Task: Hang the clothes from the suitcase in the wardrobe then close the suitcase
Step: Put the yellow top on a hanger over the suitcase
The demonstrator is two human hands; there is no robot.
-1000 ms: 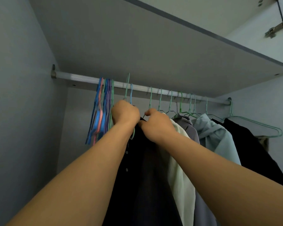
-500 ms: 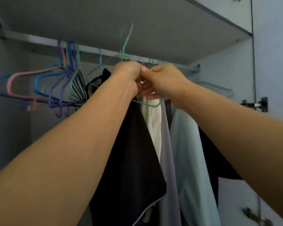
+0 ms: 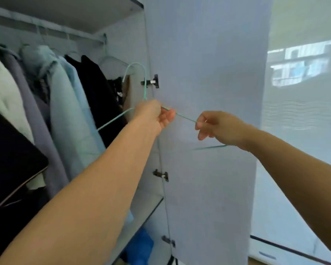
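A: What do the hands hold?

B: The left hand (image 3: 154,116) is clenched round the neck of a green wire hanger (image 3: 141,81), just below its upright hook. The right hand (image 3: 217,125) pinches the hanger's right shoulder wire between thumb and fingers. The hanger is bare and held in the air in front of the wardrobe's open door (image 3: 208,92), clear of the rail (image 3: 50,32).

A: And the clothes?

B: Garments already hang along the rail: a cream one (image 3: 4,87), a grey one (image 3: 33,111), a pale blue hoodie (image 3: 65,96) and a black one (image 3: 97,87) nearest the wardrobe's right wall. The suitcase is out of view.

A: What does the step require?

B: Probably carrying the empty hanger to the suitcase. Keep the hook pointing away from the hinge (image 3: 151,81) and the hung sleeves so it cannot snag, and hold the thin wire at two points, as here, so it neither twists nor bends.
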